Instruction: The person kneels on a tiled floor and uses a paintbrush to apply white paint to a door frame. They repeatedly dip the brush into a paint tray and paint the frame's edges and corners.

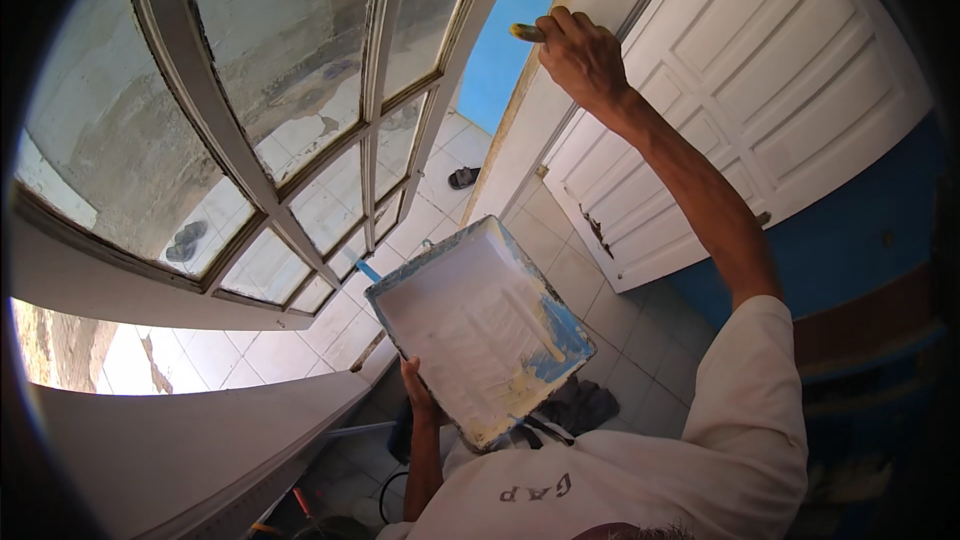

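A wide paint tray (470,305) is held tilted in front of my body. White paint coats its ribbed inside, with dried blue and yellow smears toward the near and right edges. My left hand (420,395) grips its left rim, with most of the fingers hidden beneath. My right arm reaches up and forward to the pale door frame (540,105). There my right hand (585,58) is closed round a paint-stained handle (526,33), whose yellowish end pokes out on the left. The tool's working end is hidden by the fist, so I cannot tell its kind.
Left of me stands a white-framed glazed panel (270,205) with several panes. On the right is a white panelled door (770,90), chipped at its lower corner. A dark sandal (464,178) lies on the tiled floor (545,215). A red-handled tool (302,501) is at lower left.
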Available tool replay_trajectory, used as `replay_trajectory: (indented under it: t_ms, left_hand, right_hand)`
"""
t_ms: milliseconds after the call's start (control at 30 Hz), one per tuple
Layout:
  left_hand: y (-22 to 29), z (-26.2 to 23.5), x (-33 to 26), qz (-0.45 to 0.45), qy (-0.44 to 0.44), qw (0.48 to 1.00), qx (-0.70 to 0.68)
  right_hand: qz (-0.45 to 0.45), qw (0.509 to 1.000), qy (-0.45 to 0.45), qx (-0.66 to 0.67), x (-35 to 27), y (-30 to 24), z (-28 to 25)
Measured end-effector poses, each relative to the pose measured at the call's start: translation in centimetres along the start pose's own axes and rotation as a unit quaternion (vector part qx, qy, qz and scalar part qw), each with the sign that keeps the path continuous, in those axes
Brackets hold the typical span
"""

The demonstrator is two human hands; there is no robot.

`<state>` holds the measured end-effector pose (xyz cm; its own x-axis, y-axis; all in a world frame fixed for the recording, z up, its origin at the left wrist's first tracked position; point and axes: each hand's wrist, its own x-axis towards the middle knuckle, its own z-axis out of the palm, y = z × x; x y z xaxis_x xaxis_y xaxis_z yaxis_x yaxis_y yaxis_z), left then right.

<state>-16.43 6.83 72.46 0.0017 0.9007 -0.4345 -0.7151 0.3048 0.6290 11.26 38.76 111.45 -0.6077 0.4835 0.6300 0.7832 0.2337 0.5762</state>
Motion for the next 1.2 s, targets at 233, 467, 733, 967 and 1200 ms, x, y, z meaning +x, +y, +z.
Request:
replay_trajectory:
  t_ms: [233, 467, 733, 967, 1200]
  left_hand:
    - [1.9, 2.1, -1.2, -0.006, 0.027, 0.999, 0.039]
    - [1.1, 1.3, 0.0, -0.032, -0.007, 0.999, 0.0]
    - [0.3, -0.4, -0.2, -0.017, -0.018, 1.0, 0.013]
    - [0.8, 0.0, -0.4, -0.053, 0.017, 0.998, 0.017]
    - [0.9, -0.1, -0.2, -0.058, 0.021, 0.998, 0.028]
  right_hand:
    - [-0.088, 0.987, 0.109, -0.078, 2.2, 1.4, -4.2]
    - [-0.155, 0.986, -0.059, -0.025, -6.9, -5.8, 2.6]
    - [-0.018, 0.989, -0.094, 0.117, -9.0, -9.0, 6.0]
    - [0.027, 0.998, -0.014, 0.05, -3.2, -1.0, 1.6]
    - [-0.043, 0.991, 0.119, -0.048, 1.2, 2.1, -5.1]
